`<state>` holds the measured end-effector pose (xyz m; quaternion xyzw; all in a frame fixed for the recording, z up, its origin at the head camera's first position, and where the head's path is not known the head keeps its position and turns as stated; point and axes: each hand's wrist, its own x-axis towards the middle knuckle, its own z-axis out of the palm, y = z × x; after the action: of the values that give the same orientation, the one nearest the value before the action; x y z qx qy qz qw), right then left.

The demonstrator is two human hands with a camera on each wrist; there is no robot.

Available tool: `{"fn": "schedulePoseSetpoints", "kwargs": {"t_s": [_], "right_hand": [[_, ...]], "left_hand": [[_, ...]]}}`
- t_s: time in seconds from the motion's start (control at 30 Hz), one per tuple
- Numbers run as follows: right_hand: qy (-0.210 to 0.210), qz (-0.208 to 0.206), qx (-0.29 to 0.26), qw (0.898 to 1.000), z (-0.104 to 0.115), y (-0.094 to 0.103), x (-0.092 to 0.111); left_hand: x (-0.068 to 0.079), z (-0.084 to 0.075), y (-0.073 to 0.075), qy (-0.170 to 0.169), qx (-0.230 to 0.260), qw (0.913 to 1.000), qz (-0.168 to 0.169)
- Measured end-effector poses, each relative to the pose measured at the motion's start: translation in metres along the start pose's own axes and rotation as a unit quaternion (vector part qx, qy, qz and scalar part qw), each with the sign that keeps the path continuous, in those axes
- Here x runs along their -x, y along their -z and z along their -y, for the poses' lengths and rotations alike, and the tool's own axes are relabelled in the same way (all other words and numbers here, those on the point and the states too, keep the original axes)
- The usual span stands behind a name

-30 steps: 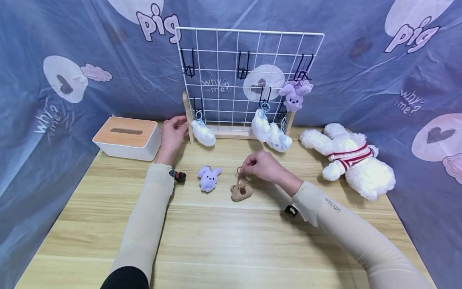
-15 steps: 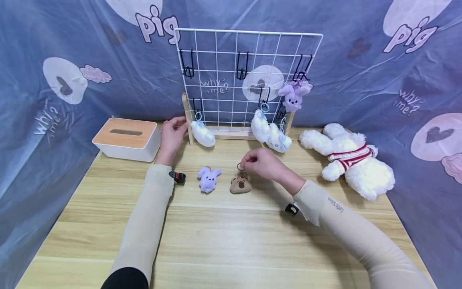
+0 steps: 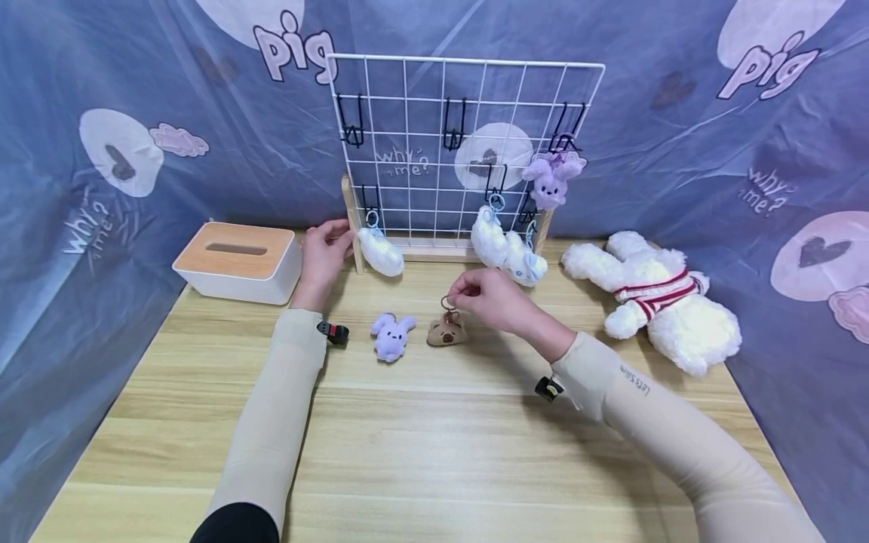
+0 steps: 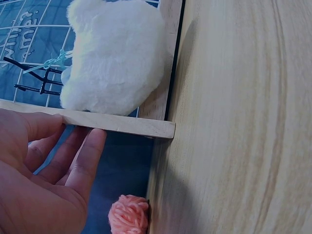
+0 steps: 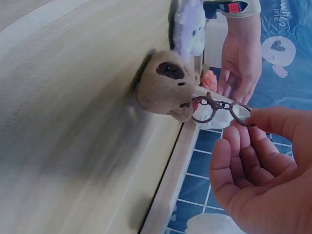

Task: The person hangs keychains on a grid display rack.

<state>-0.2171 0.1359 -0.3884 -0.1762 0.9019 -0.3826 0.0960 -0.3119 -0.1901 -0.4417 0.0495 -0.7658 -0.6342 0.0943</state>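
My right hand (image 3: pixel 498 298) pinches the metal ring (image 5: pixel 240 113) of a brown bear keychain (image 3: pixel 446 332) between thumb and fingers. Below its ring and clasp, the plush bear head (image 5: pixel 166 85) hangs close over the table; whether it touches the wood cannot be told. At the left end of a white wire grid rack (image 3: pixel 434 151), my left hand (image 3: pixel 324 256) grips the wooden side foot (image 4: pixel 117 123), thumb on one side and fingers on the other. Left of the bear lies a lilac bunny plush (image 3: pixel 391 337) on the table.
Black hooks (image 3: pixel 454 127) sit on the grid. A white plush (image 3: pixel 380 251) hangs at lower left, more white plushes (image 3: pixel 490 235) at lower right, a purple bunny (image 3: pixel 550 181) above them. A tissue box (image 3: pixel 237 260) stands left, a large white plush (image 3: pixel 655 302) lies right. Pink yarn (image 4: pixel 128 214) lies behind the foot.
My right hand has moved back toward the rack, drawing the bear keychain with it, away from the table's front. The left hand stays on the rack's foot.
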Motion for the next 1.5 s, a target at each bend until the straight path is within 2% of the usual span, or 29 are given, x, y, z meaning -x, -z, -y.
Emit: {"fn": "schedulePoseSetpoints", "kwargs": {"t_s": [0.37,0.77,1.33,1.5], "right_hand": [[0.011,0.003,-0.002,1.0,0.012,0.009,-0.004],[0.027,-0.011,0.007,1.0,0.025,0.018,-0.01],[0.029,-0.031,0.042,0.998,0.049,0.044,-0.016],[0.028,-0.041,0.046,0.998,0.055,0.051,-0.018]], "left_hand": [[-0.003,0.0,-0.001,-0.011,0.001,0.9999,0.001],[-0.003,0.0,-0.001,-0.006,-0.008,0.9999,0.001],[-0.001,0.0,0.002,-0.006,-0.007,0.9999,0.002],[-0.001,0.001,0.002,-0.004,-0.021,0.9998,0.002]]}}
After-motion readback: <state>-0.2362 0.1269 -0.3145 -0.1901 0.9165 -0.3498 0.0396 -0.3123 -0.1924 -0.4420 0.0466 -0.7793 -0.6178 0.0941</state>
